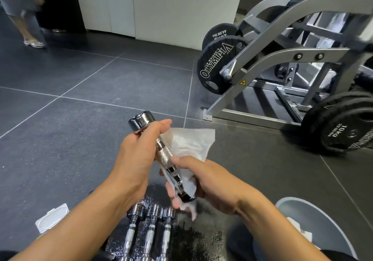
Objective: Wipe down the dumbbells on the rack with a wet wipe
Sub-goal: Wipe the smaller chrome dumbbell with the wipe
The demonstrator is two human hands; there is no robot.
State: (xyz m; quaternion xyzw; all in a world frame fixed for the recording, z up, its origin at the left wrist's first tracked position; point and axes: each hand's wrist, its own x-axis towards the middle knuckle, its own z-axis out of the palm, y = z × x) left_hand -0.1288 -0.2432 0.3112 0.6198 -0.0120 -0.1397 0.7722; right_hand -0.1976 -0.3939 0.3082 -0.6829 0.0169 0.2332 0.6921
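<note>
Two bare arms come in low in front, and both meet on one small shiny silver metal dumbbell (164, 152). It is up in the air, tilted, over three more silver dumbbells (150, 228) that lie side by side on a dark speckled base.

It looks hard and heavy for its size. Its smooth round ends are likely slippery, more so when wet, so the rough bumpy middle is the best place to hold.

The left grip (135, 155) is curled round the bar just under the top end. The right grip (203, 180) is curled round the bottom end, with a thin white wet wipe (189, 141) pressed against the metal. The wipe is soft and floppy, and its loose part sticks up behind the bar.

By the left arm lies a white wipe pack (51, 217). A round grey bin (314, 224) sits by the right arm. Black weight plates (218, 65) hang on a grey frame farther off.
</note>
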